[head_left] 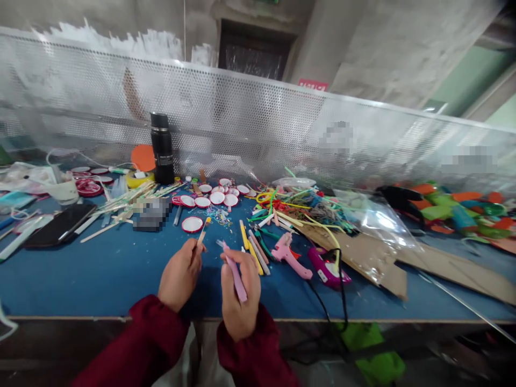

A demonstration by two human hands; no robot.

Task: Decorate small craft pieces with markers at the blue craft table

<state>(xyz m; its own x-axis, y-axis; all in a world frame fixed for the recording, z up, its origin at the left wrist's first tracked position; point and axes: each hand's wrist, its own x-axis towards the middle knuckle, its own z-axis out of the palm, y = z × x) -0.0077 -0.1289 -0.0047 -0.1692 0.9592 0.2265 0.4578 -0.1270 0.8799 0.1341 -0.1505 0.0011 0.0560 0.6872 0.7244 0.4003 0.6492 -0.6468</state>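
Note:
My left hand [180,275] is closed in a pinch on a thin wooden stick [202,232] with a yellow tip, held over the blue table [100,274]. My right hand [238,293] is wrapped round a pale purple pen-like tool [235,273] that points up and to the left, toward the stick. Both hands hover close together near the table's front edge. Dark red sleeves cover both forearms.
Red-rimmed white discs [192,224] lie just beyond the hands. A pink glue gun [287,253], a magenta tool [327,269] with a black cord, loose sticks, cardboard [363,252] and a plastic bag lie to the right. A black flask [162,148] and a phone [60,224] stand left. A perforated metal screen [258,129] closes the back.

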